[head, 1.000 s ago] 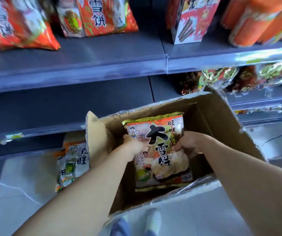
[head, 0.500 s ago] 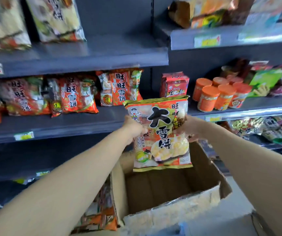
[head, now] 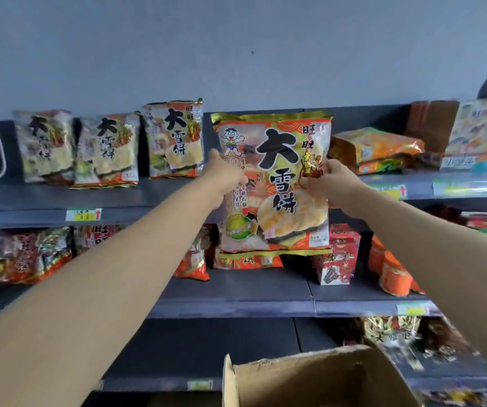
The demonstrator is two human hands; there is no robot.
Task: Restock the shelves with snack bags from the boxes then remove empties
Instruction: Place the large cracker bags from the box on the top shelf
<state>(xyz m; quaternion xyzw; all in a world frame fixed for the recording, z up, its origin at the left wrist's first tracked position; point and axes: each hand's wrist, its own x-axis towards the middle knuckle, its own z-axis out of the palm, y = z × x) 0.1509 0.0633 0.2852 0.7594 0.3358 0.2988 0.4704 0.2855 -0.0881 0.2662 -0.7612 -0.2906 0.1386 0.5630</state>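
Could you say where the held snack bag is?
Head view, centre: the left hand and right hand hold the snack bag before the top shelf, right of three matching bags.

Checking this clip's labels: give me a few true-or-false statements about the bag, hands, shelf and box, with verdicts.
1. The left hand and the right hand both grip the bag. True.
2. The bag is held upside down. False: it is upright, with its print reading the right way up.
3. Three matching bags stand on the top shelf, to the left of the held one. True.
4. The box is closed. False: its top is open, with a flap standing up.
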